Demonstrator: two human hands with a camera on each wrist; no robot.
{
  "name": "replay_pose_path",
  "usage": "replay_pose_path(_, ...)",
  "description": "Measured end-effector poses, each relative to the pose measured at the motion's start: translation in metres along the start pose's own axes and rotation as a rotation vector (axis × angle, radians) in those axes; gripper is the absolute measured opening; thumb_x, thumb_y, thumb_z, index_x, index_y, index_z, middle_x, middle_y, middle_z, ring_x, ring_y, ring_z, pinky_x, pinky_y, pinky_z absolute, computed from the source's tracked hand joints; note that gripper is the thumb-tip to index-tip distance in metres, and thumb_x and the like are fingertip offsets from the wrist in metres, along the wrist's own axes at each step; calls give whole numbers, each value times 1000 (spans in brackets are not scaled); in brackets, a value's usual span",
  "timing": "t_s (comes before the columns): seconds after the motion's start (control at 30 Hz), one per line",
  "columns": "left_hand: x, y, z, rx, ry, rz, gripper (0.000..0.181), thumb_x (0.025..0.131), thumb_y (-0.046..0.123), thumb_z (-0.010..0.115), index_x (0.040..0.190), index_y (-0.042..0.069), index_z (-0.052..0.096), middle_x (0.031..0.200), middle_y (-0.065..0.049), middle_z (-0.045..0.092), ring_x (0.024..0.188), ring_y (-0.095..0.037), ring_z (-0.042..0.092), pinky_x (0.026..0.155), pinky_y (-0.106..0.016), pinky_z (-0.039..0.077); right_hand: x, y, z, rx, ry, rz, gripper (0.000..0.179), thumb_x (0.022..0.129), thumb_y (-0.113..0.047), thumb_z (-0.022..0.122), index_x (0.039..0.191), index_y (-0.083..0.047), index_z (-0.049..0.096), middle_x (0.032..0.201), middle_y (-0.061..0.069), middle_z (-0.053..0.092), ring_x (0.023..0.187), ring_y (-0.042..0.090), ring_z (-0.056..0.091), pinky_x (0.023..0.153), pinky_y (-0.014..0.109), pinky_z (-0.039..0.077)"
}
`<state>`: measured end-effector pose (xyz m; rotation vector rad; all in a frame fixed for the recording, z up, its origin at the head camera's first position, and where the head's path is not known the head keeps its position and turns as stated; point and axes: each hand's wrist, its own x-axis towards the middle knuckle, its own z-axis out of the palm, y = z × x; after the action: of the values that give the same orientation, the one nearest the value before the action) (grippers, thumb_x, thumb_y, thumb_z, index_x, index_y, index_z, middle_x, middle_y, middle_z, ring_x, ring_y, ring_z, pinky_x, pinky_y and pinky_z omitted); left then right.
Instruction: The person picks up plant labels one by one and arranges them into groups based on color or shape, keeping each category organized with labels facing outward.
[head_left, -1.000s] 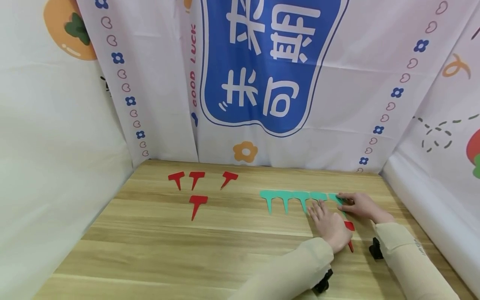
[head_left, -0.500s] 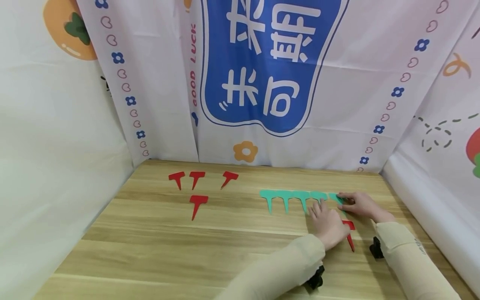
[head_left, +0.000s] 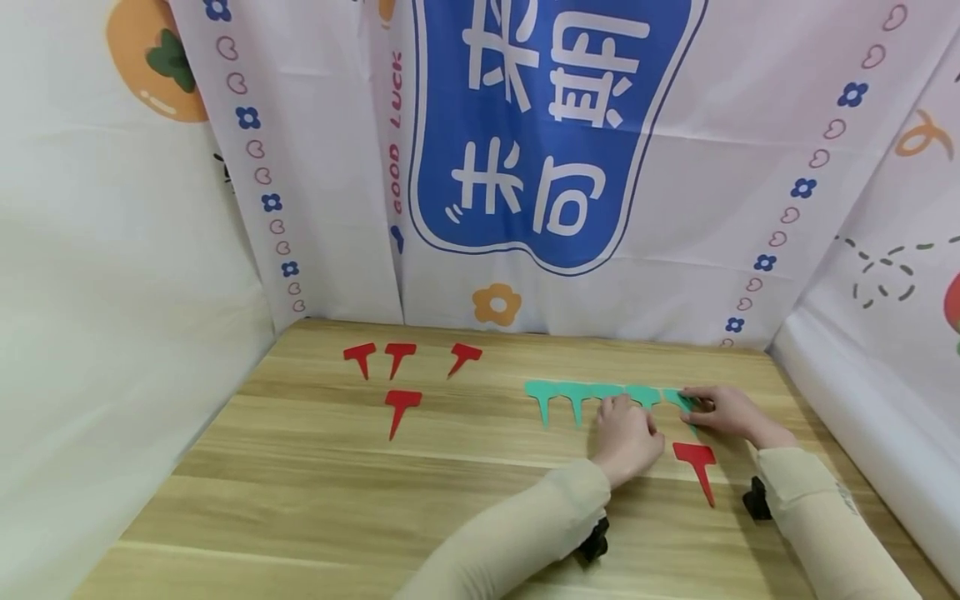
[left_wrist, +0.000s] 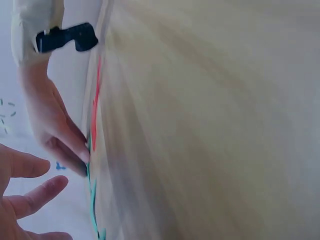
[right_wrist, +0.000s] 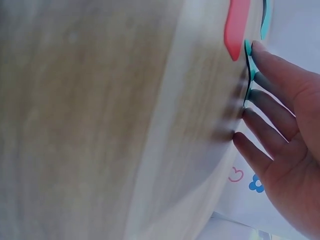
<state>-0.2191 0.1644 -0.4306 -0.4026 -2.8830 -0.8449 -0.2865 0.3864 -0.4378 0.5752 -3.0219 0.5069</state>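
Green T-shaped plant labels lie side by side in a row on the wooden table. My right hand rests on the rightmost green label; in the right wrist view its fairly straight, spread fingers and thumb touch the label's surface and edge. Over the middle of the row is my left hand, hiding parts of the labels behind it. Its spread fingers hold nothing in the left wrist view. A red T-shaped plant label lies between the two forearms, in front of the row.
At the back left lie several more red labels, one of them nearer than the others. A printed cloth hangs behind the table, with white cloth at both sides. Black wrist devices sit beneath both sleeves.
My left hand has moved left, away from the red label, which now shows whole. My right hand stays on the rightmost green label. The head view has shifted slightly.
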Motion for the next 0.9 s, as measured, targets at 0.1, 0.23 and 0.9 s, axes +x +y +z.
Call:
replay_pose_path(0.1, 1, -10, -1, -11, 5, 11, 26, 85, 30, 65, 60, 26, 59, 124, 3, 59, 125, -19, 43, 106, -37, 36, 0, 1, 0, -1, 5, -1, 50, 79, -30, 76, 116, 2, 65, 116, 27, 63, 105, 44, 59, 88, 57, 46)
replay_pose_path(0.23, 1, -19, -3, -13, 29, 46, 24, 86, 27, 65, 63, 26, 62, 119, 5, 63, 124, -17, 47, 105, -35, 36, 1, 5, 2, 1, 5, -1, 50, 77, -30, 77, 114, 2, 66, 114, 26, 65, 106, 44, 59, 90, 58, 45)
replay_pose_path(0.9, 2, -78, -43, -146, 88, 13, 9, 87, 22, 66, 82, 16, 70, 131, -10, 57, 124, -27, 49, 102, -40, 43, 4, 3, 2, 10, 6, 1, 52, 79, -31, 76, 118, 1, 64, 125, 27, 58, 115, 48, 52, 95, 61, 41)
